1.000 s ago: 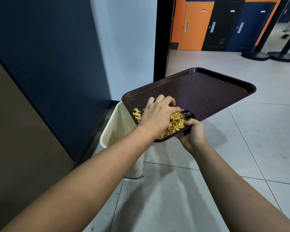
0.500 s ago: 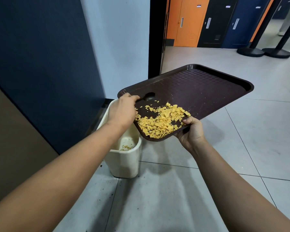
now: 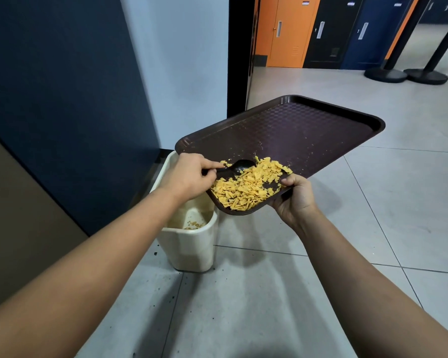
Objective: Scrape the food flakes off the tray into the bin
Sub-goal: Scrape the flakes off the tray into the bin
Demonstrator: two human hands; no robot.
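Your right hand [image 3: 296, 196] gripped the tilted tray [image 3: 308, 130] by its near edge; your left hand [image 3: 188, 177] pinched a spoon [image 3: 239, 166] against the flakes [image 3: 248, 187], piled above the bin [image 3: 189, 244].

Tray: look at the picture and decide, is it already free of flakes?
No. A heap of yellow flakes lies on the low corner of the tray, beside the black spoon that the left hand holds.

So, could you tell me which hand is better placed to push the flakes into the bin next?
Left. The left hand already holds the black spoon against the flakes, nearest the bin; the right hand is gripping the tray.
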